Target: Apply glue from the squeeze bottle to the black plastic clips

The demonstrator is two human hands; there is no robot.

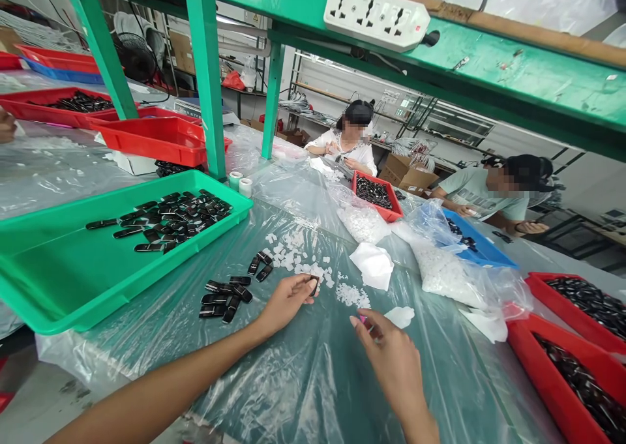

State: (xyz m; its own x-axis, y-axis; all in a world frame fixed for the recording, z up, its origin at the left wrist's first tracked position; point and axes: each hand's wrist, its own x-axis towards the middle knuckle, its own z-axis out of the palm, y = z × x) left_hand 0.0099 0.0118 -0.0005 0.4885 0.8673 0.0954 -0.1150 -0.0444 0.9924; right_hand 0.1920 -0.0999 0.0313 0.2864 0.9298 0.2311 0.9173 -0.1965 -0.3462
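My left hand (289, 302) is closed, thumb and fingers pinching a small black part (314, 285) with a glossy face. My right hand (388, 346) is curled with its fingers together; something pink (362, 317) shows between the fingertips, mostly hidden. Beyond the hands lie loose small white pieces (292, 251) and a tighter heap of tiny clear-white bits (352, 295). Several glossy black parts (225, 298) are piled left of my left hand. Farther left, a green tray (73, 300) holds many more black parts (171, 219).
A green metal frame (204, 72) with a power strip (376, 15) rises over the plastic-covered table (293, 392). Bags of white pieces (443, 271), a blue tray (493, 256) and red trays (525, 340) stand to the right. Two people (352, 137) sit across the table.
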